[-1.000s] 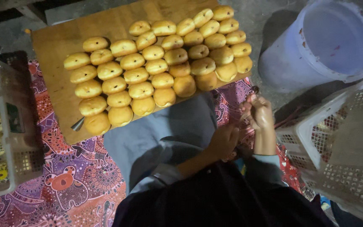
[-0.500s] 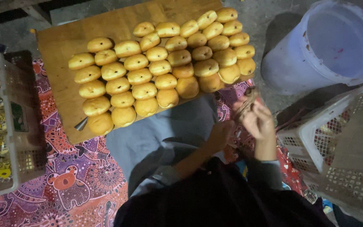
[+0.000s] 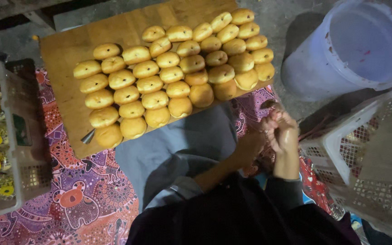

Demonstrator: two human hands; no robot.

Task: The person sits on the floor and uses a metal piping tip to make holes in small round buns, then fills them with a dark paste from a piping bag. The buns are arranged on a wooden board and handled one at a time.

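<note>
The right hand point(image 3: 281, 132) is curled shut around a thin utensil point(image 3: 268, 105) whose dark tip pokes up just below the wooden board point(image 3: 64, 50). The left hand point(image 3: 249, 147) touches it from beneath; whether its fingers grip anything cannot be told. Rows of golden buns point(image 3: 173, 75) cover the board. A pale bucket point(image 3: 355, 50) stands right of the board, and a white crate point(image 3: 368, 154) sits below it.

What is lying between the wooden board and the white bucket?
In the head view, only bare grey floor lies between the wooden board and the white bucket.
</note>
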